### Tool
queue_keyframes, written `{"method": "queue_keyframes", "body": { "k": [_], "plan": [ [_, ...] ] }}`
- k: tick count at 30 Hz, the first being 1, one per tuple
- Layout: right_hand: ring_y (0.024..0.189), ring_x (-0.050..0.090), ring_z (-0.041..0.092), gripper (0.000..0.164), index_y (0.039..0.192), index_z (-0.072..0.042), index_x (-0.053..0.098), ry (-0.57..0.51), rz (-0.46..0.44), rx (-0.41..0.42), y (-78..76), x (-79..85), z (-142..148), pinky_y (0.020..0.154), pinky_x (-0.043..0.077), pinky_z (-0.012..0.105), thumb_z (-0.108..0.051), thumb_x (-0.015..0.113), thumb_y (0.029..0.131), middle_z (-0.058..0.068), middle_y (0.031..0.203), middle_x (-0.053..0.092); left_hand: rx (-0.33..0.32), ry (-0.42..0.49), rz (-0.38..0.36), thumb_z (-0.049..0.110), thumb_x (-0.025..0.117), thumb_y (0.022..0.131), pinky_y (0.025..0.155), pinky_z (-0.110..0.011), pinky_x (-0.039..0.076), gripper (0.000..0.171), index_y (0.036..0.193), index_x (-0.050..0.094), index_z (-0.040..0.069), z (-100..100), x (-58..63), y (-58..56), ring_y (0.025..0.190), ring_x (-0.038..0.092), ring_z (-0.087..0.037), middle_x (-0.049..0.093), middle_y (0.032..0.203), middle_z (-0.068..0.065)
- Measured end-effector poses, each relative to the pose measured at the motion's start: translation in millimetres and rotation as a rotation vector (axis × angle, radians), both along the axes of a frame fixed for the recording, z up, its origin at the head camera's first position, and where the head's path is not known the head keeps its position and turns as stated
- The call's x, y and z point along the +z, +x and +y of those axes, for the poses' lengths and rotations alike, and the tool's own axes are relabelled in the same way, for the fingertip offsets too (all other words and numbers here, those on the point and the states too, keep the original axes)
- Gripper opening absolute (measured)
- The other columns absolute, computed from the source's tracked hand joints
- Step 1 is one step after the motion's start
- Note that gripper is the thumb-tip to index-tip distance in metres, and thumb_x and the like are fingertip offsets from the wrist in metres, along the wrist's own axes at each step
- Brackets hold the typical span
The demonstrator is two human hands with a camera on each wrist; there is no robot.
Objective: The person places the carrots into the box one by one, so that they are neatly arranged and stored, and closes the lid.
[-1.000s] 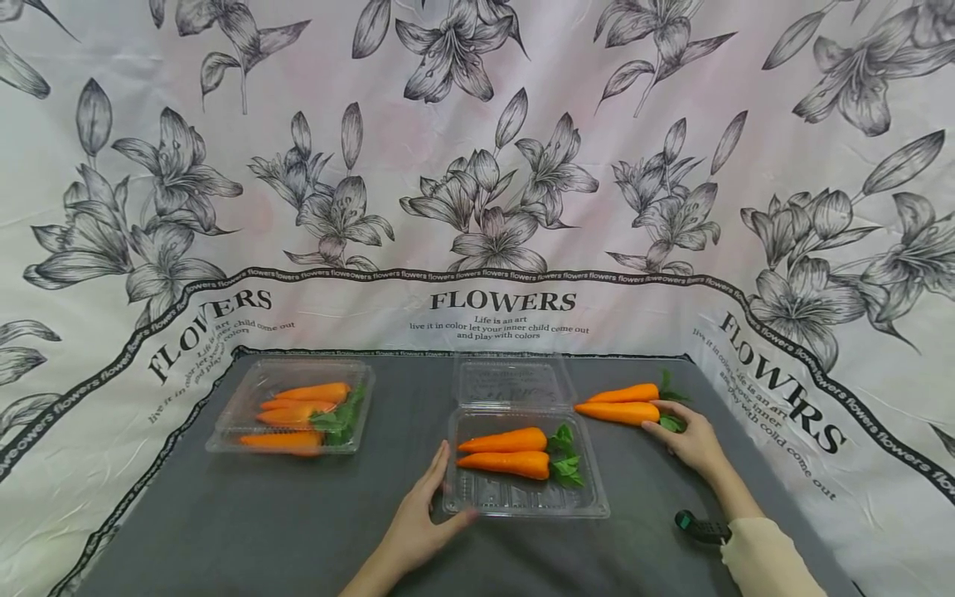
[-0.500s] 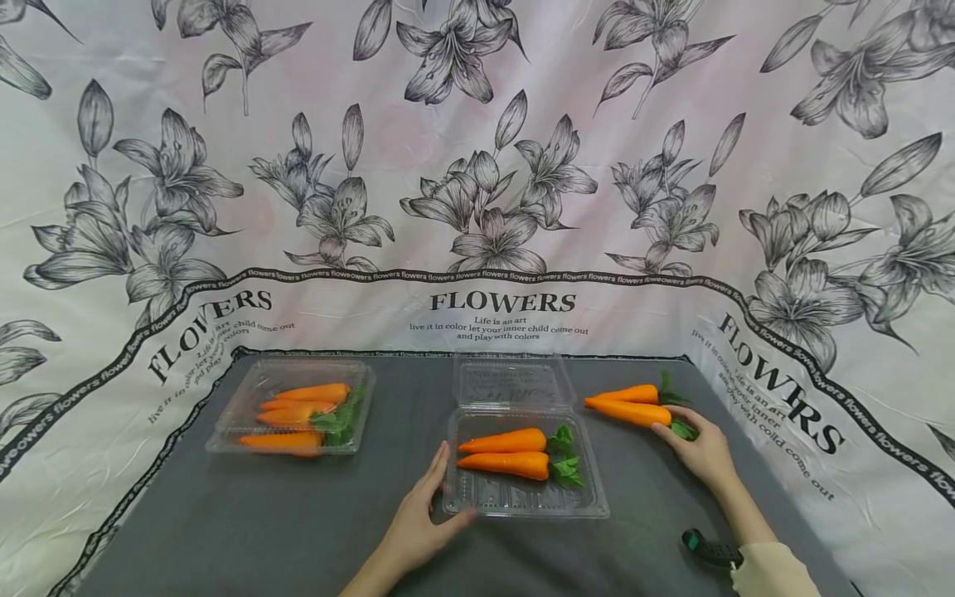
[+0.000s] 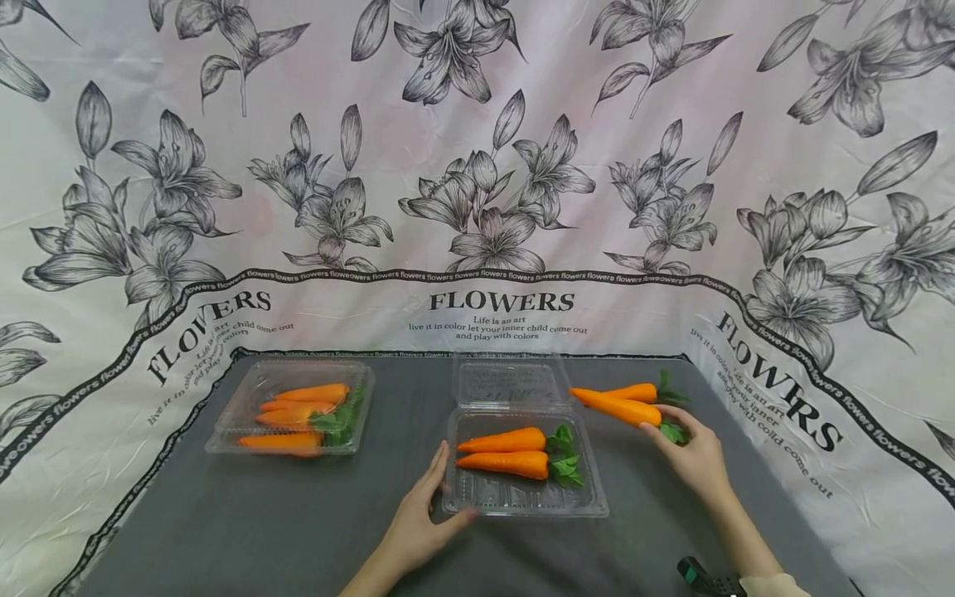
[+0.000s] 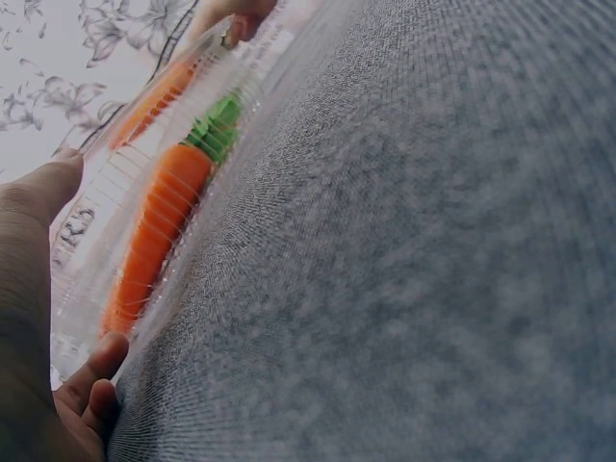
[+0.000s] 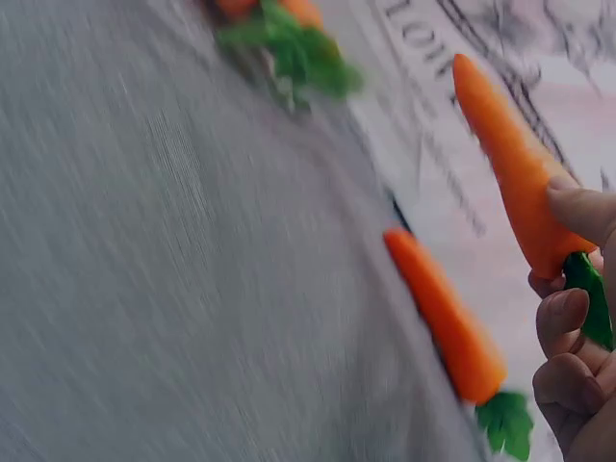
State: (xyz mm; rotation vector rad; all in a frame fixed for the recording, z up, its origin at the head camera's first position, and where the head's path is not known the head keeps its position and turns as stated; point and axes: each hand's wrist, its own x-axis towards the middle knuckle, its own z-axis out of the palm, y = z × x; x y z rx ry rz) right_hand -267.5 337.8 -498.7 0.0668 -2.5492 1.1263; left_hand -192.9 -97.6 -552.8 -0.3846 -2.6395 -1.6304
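Observation:
My right hand (image 3: 694, 452) pinches a carrot (image 3: 619, 408) near its leafy end, thumb on one side. In the right wrist view this carrot is up off the table, its tip pointing away from the hand. Another carrot (image 5: 448, 318) lies on the table beneath it. A clear plastic clamshell box (image 3: 589, 502) stands with its lid (image 3: 515, 381) folded back. Two carrots (image 3: 507, 466) lie side by side in its base, leaves to the right. My left hand (image 3: 418, 510) rests at the box's near left corner, fingers straight along the side, thumb at the front edge.
A closed clear box (image 3: 224, 435) with several carrots stands at the left of the grey table (image 3: 298, 522). A flower-printed cloth (image 3: 500, 240) rises behind and on both sides. A black strap with a green-marked end (image 3: 701, 576) hangs by the right forearm.
The right hand drew the front carrot slightly right, then brought it back left and raised it, its tip now crossing over the other carrot. The left hand and box have stayed put.

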Motion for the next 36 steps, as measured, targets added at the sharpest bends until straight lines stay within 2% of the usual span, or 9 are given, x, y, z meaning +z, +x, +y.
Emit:
{"method": "queue_keyframes", "body": {
  "k": [7, 15, 18, 21, 24, 27, 30, 33, 36],
  "plan": [
    [0.066, 0.045, 0.011, 0.047, 0.138, -0.011, 0.069, -0.013, -0.021, 0.047, 18.4, 13.0, -36.7, 0.055, 0.037, 0.029, -0.036, 0.078, 0.099, 0.017, 0.127, 0.073, 0.010, 0.000, 0.018, 0.045, 0.083, 0.092, 0.113, -0.063, 0.038, 0.101, 0.171, 0.024, 0.022, -0.4, -0.4, -2.1, 0.119, 0.056, -0.017, 0.021, 0.176, -0.006],
    [0.056, 0.044, 0.004, 0.042, 0.127, -0.012, 0.075, 0.024, 0.031, 0.115, 32.8, 13.3, -76.2, 0.050, 0.039, 0.027, -0.032, 0.086, 0.092, 0.014, 0.119, 0.077, 0.015, 0.002, 0.023, 0.044, 0.084, 0.091, 0.114, -0.063, 0.038, 0.101, 0.171, 0.025, 0.022, -0.8, 0.3, -3.2, 0.124, 0.054, -0.019, 0.022, 0.176, -0.006],
    [0.065, 0.055, 0.007, 0.041, 0.125, -0.014, 0.076, 0.052, 0.023, 0.136, 37.1, 12.5, -87.3, 0.058, 0.044, 0.027, -0.033, 0.087, 0.090, 0.009, 0.118, 0.078, 0.013, -0.004, 0.020, 0.043, 0.083, 0.092, 0.111, -0.061, 0.040, 0.101, 0.171, 0.024, 0.021, -0.7, 0.6, -2.7, 0.114, 0.055, -0.013, 0.021, 0.176, -0.006],
    [0.089, 0.068, 0.014, 0.041, 0.124, -0.016, 0.077, 0.092, 0.005, 0.148, 41.2, 12.1, -98.1, 0.072, 0.050, 0.032, -0.036, 0.088, 0.090, 0.003, 0.117, 0.079, 0.010, -0.010, 0.019, 0.043, 0.083, 0.093, 0.109, -0.059, 0.042, 0.100, 0.171, 0.024, 0.020, -0.7, 0.6, -2.0, 0.110, 0.055, -0.009, 0.021, 0.176, -0.005],
    [0.099, 0.072, 0.018, 0.041, 0.122, -0.016, 0.077, 0.125, -0.016, 0.162, 45.6, 12.3, -108.4, 0.080, 0.055, 0.036, -0.037, 0.088, 0.088, 0.000, 0.114, 0.079, 0.006, -0.016, 0.019, 0.044, 0.082, 0.093, 0.107, -0.055, 0.044, 0.100, 0.171, 0.024, 0.019, -0.7, 0.8, -1.2, 0.109, 0.055, -0.007, 0.021, 0.176, -0.005],
    [0.083, 0.068, 0.014, 0.041, 0.120, -0.016, 0.078, 0.144, -0.062, 0.174, 49.0, 12.4, -117.4, 0.070, 0.053, 0.032, -0.038, 0.090, 0.087, 0.001, 0.111, 0.079, 0.004, -0.019, 0.020, 0.046, 0.082, 0.093, 0.106, -0.051, 0.045, 0.100, 0.171, 0.025, 0.018, -0.8, 1.0, -0.3, 0.107, 0.055, -0.007, 0.021, 0.176, -0.005],
    [0.072, 0.057, 0.009, 0.041, 0.118, -0.017, 0.078, 0.170, -0.111, 0.176, 49.8, 11.4, -125.1, 0.061, 0.045, 0.027, -0.038, 0.091, 0.086, 0.002, 0.108, 0.079, 0.003, -0.016, 0.019, 0.046, 0.082, 0.093, 0.106, -0.051, 0.045, 0.100, 0.171, 0.024, 0.019, -0.8, 1.1, 0.0, 0.107, 0.055, -0.007, 0.021, 0.176, -0.004],
    [0.073, 0.055, 0.007, 0.042, 0.118, -0.018, 0.078, 0.229, -0.127, 0.168, 49.9, 9.8, -130.7, 0.065, 0.043, 0.027, -0.039, 0.091, 0.084, 0.000, 0.108, 0.079, 0.002, -0.021, 0.023, 0.046, 0.081, 0.093, 0.105, -0.051, 0.045, 0.100, 0.171, 0.024, 0.020, -0.6, 0.8, 0.0, 0.108, 0.055, -0.007, 0.021, 0.176, -0.005],
    [0.066, 0.049, 0.007, 0.043, 0.118, -0.019, 0.078, 0.277, -0.141, 0.164, 50.5, 9.1, -134.4, 0.061, 0.038, 0.028, -0.041, 0.091, 0.084, -0.002, 0.102, 0.079, 0.002, -0.019, 0.019, 0.046, 0.082, 0.093, 0.105, -0.052, 0.045, 0.100, 0.171, 0.024, 0.020, -0.5, 0.4, 0.7, 0.108, 0.055, -0.007, 0.020, 0.176, -0.004]
  ]
}}
